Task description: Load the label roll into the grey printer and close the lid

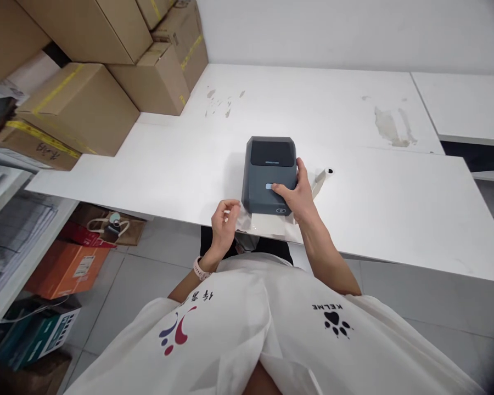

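A dark grey label printer [269,184] sits near the front edge of the white table. My right hand [298,192] grips its right side, fingers along the edge and thumb on the pale button on top. By the printer's front left corner, my left hand [225,222] is closed in a pinch at a clear plastic bag [243,220], part of which lies under the printer's front. A white paper piece [268,224] lies at the printer's front. Just right of my right hand is a small white roll [321,176], partly unwound.
Cardboard boxes [82,107] are stacked at the table's back left. Worn patches mark the white table [374,208]. Below on the left are shelves, an orange box [68,269] and a green box [41,334] above the tiled floor.
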`<state>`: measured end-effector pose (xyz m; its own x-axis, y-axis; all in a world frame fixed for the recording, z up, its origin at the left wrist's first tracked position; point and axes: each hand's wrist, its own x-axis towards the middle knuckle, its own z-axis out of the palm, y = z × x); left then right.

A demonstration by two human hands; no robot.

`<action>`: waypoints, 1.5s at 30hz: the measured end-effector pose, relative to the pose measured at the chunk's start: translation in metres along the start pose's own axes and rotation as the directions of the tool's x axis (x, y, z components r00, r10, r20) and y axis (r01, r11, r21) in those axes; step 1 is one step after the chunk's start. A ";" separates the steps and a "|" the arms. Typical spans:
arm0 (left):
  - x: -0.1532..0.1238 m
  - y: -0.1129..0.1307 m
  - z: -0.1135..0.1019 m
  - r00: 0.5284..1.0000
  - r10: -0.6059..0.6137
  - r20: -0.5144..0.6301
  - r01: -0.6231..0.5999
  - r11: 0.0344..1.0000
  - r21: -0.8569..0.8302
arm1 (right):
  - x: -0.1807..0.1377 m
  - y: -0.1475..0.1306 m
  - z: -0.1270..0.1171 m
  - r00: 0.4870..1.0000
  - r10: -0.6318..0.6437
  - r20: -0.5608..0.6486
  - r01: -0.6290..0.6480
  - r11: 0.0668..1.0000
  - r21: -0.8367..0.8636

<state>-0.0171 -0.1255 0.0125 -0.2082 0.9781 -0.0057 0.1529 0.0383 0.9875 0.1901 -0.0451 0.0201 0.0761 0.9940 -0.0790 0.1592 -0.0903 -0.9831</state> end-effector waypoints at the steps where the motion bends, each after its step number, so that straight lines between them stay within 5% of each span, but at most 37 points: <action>1: 0.003 0.000 0.001 1.000 0.030 -0.004 -0.030 1.000 0.009 | -0.001 0.001 0.000 1.000 -0.002 0.000 0.002 1.000 -0.001; 7: 0.012 0.002 0.017 0.978 -0.033 0.204 0.039 0.999 -0.028 | -0.025 0.013 -0.009 0.999 -0.042 -0.009 0.043 0.997 0.064; 14: 0.015 0.005 0.017 0.981 -0.014 0.195 0.020 0.999 -0.027 | -0.036 0.028 -0.014 0.993 -0.092 -0.072 0.100 0.988 0.119; 20: 0.027 0.023 0.015 0.984 0.091 0.153 -0.075 0.992 -0.105 | -0.025 0.010 -0.013 0.986 -0.151 -0.070 0.160 0.976 0.150; 26: 0.086 0.035 0.029 0.972 0.222 0.081 -0.207 0.965 -0.164 | 0.024 -0.031 -0.019 0.919 -0.387 -0.081 0.388 0.922 -0.004; 32: 0.122 0.011 0.046 0.992 -0.004 0.126 -0.016 0.988 0.154 | 0.094 -0.060 -0.019 0.888 -0.452 -0.085 0.428 0.880 -0.208; 37: 0.120 0.007 0.050 0.990 -0.012 0.140 -0.021 0.973 0.232 | 0.130 -0.074 -0.026 0.862 -0.507 0.022 0.499 0.838 -0.223; 42: 0.120 0.006 0.050 0.991 -0.006 0.133 -0.023 0.976 0.215 | 0.099 -0.079 -0.027 0.806 -0.590 -0.047 0.536 0.761 -0.365; 45: 0.121 0.006 0.051 0.993 0.003 0.120 -0.034 0.966 0.257 | 0.076 -0.075 -0.020 0.822 -0.555 0.132 0.552 0.715 -0.430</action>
<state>0.0077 0.0031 0.0102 -0.0903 0.9957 -0.0213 0.4026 0.0561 0.9136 0.2035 0.0363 0.0909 -0.1552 0.8749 0.4588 0.5788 0.4569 -0.6754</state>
